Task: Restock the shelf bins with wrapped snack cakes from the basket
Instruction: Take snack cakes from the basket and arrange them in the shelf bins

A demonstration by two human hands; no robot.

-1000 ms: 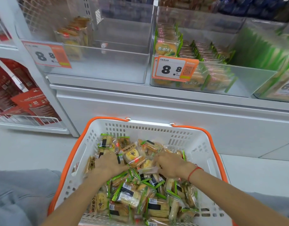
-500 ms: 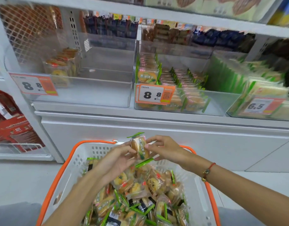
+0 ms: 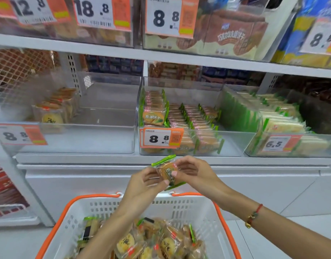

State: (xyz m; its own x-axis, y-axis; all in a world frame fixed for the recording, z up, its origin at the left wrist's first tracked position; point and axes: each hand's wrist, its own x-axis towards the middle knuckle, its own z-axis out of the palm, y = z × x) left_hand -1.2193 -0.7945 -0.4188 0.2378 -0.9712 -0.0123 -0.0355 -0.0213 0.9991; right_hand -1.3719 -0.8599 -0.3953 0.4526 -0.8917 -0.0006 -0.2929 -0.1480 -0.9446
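Head view: both hands have lifted clear of the basket (image 3: 179,206) since a second ago. Left hand (image 3: 142,186) and right hand (image 3: 193,172) fingers pinch one snack cake (image 3: 168,173) between them, at 6 o'clock below the green-pack bin (image 3: 235,144). Likely about to shelve it. Wrapper text blurred; basket's near rim cut off.
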